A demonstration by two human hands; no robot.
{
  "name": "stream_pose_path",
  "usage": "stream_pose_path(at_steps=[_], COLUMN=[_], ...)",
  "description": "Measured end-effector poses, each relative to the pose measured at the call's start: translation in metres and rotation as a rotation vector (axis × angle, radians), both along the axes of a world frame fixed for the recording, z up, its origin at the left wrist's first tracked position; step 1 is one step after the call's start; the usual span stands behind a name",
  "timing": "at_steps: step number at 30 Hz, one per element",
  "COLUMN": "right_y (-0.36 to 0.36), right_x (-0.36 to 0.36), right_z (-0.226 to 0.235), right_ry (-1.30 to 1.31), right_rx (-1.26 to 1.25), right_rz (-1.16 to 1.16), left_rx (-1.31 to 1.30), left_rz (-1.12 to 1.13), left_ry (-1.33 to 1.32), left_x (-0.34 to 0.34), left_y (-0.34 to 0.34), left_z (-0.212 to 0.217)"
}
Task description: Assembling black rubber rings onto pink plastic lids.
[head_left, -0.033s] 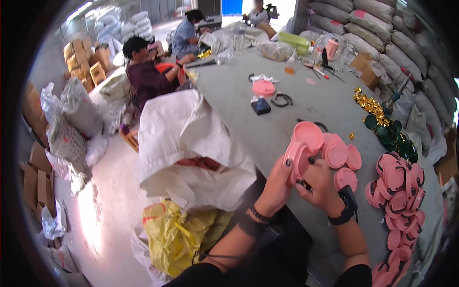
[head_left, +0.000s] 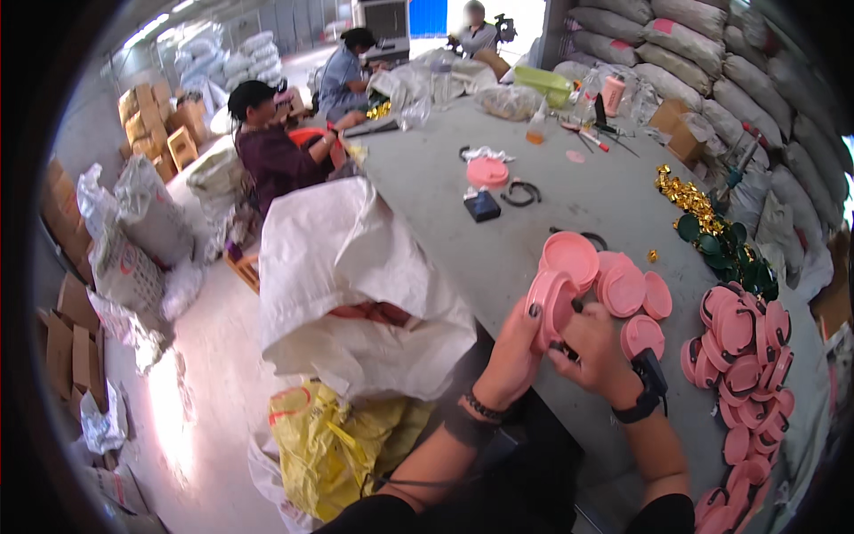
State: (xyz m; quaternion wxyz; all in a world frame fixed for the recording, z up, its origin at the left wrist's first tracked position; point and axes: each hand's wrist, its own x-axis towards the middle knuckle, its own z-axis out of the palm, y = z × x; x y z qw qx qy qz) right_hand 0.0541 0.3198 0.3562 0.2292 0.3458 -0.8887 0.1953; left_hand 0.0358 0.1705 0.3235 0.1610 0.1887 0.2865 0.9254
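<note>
My left hand (head_left: pixel 509 360) is closed around a round pink plastic lid (head_left: pixel 550 298), holding it tilted above the near part of the table. My right hand (head_left: pixel 592 351) has its fingers curled in at the lid's right side, thumb low against the rim. Small dark bits show by these fingertips; whether they are nails or a black part is unclear. Just beyond lies another pink lid (head_left: pixel 571 256), with several more pink lids (head_left: pixel 621 289) to its right. A black curved strap (head_left: pixel 592 238) lies partly behind them.
A heap of pink lids with black straps (head_left: pixel 738 356) runs down the right, below gold pieces (head_left: pixel 689 200) and dark green lids (head_left: pixel 725 245). A white sack (head_left: pixel 356 267) and a yellow bag (head_left: pixel 325 445) stand left. Farther off are a black box (head_left: pixel 482 206) and a seated person (head_left: pixel 276 147).
The view has shifted very slightly. Both hands keep their hold at the pink lid, and nothing on the table has visibly moved.
</note>
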Motion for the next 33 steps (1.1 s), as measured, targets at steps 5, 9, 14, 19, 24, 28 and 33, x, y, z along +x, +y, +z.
stream_pose_path(at_steps=[5, 9, 14, 19, 24, 28, 33], right_y=[0.014, 0.022, 0.035, 0.045, 0.052, 0.065, 0.062], right_x=[0.012, 0.017, 0.024, 0.037, 0.041, 0.033, 0.031], right_z=[0.005, 0.005, 0.008, 0.010, -0.005, -0.031, -0.040], right_ry=[0.088, 0.118, 0.111, 0.170, 0.282, 0.232, 0.128], right_rx=[0.060, 0.029, 0.075, 0.059, -0.053, -0.161, -0.242], right_rz=[0.008, -0.008, -0.044, -0.112, -0.172, -0.181, -0.108], left_rx=[-0.011, -0.006, 0.021, -0.083, -0.152, -0.252, -0.393], left_rz=[0.008, -0.024, -0.091, -0.117, -0.202, -0.261, -0.120], left_ry=[-0.047, 0.011, -0.112, -0.103, -0.019, -0.010, -0.046], left_x=[0.012, 0.009, 0.014, 0.020, 0.016, 0.003, 0.009], left_y=[0.009, 0.014, 0.026, 0.036, 0.051, 0.057, 0.058], left_z=[0.008, 0.001, 0.014, 0.015, 0.028, 0.023, 0.018])
